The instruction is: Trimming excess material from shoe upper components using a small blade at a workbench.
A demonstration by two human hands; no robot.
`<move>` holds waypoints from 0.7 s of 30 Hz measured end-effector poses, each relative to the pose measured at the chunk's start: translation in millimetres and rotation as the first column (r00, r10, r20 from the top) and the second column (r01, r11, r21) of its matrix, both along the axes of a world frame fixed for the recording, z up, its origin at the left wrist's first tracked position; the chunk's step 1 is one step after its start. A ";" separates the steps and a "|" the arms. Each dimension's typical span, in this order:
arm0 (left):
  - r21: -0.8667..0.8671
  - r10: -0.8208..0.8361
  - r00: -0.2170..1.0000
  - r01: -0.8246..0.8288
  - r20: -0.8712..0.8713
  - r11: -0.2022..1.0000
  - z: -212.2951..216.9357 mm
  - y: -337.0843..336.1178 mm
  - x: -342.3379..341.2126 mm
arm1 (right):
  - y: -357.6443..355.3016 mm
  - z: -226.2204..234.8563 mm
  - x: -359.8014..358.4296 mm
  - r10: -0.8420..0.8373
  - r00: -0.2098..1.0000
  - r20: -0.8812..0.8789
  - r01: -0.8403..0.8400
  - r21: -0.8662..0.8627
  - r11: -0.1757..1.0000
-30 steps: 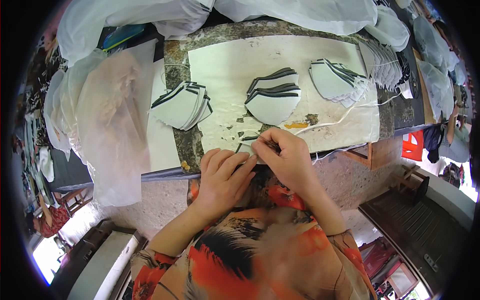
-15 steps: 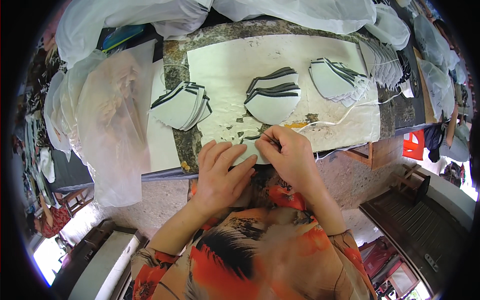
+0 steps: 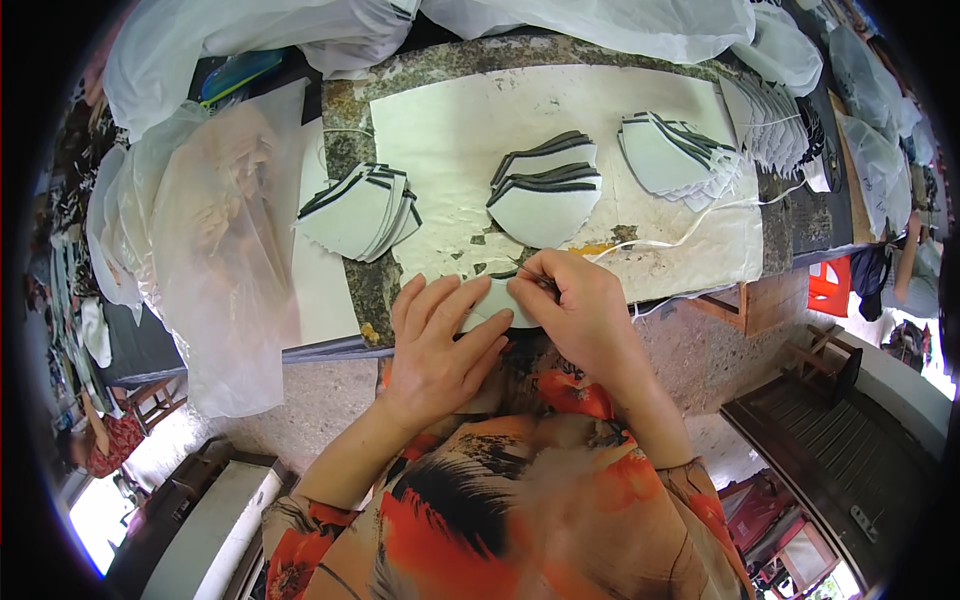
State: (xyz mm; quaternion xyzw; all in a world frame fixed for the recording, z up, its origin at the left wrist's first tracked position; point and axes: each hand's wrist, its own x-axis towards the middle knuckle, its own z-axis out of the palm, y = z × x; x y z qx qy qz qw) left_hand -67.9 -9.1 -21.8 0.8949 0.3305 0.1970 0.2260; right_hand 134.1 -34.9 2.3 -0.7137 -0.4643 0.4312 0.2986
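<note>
A white curved fabric piece [image 3: 492, 304] lies at the table's near edge, partly covered by my hands. My left hand [image 3: 440, 335] rests on it with fingers spread flat. My right hand [image 3: 580, 305] pinches thumb and forefinger at the end of a thin black strip [image 3: 503, 274] along the piece's far edge; the fingertips partly hide it. Just beyond my hands sits a middle stack of white pieces with black edging [image 3: 545, 212]. Similar pieces lie fanned in a left stack [image 3: 360, 222] and in a right stack [image 3: 662, 165].
A worn white sheet [image 3: 440, 120] covers the table's middle. White cord [image 3: 672, 240] trails across its right side. Grey-white pieces [image 3: 768, 125] are bundled at the far right. Translucent plastic bags [image 3: 220, 240] drape the left side, and more plastic [image 3: 600, 30] lines the back.
My right fingertips have shifted very slightly left along the strip, and my left fingers have shifted a little, showing more of the white piece. The stacks lie as before.
</note>
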 end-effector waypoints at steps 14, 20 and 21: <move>0.033 -0.044 0.993 0.048 -0.111 0.998 -7.9 -0.5 -5.9 | -0.4 -4.0 2.0 -0.004 1.000 0.008 0.003 0.055 0.998; 0.073 -0.045 0.993 0.053 -0.111 0.996 -11.7 -1.1 -6.1 | 0.9 -3.0 1.8 -0.022 1.000 -0.011 0.022 0.027 0.999; 0.085 -0.044 0.993 0.053 -0.107 0.995 -11.9 -1.1 -5.9 | 0.8 -3.2 1.9 -0.022 1.000 -0.011 0.022 0.027 0.999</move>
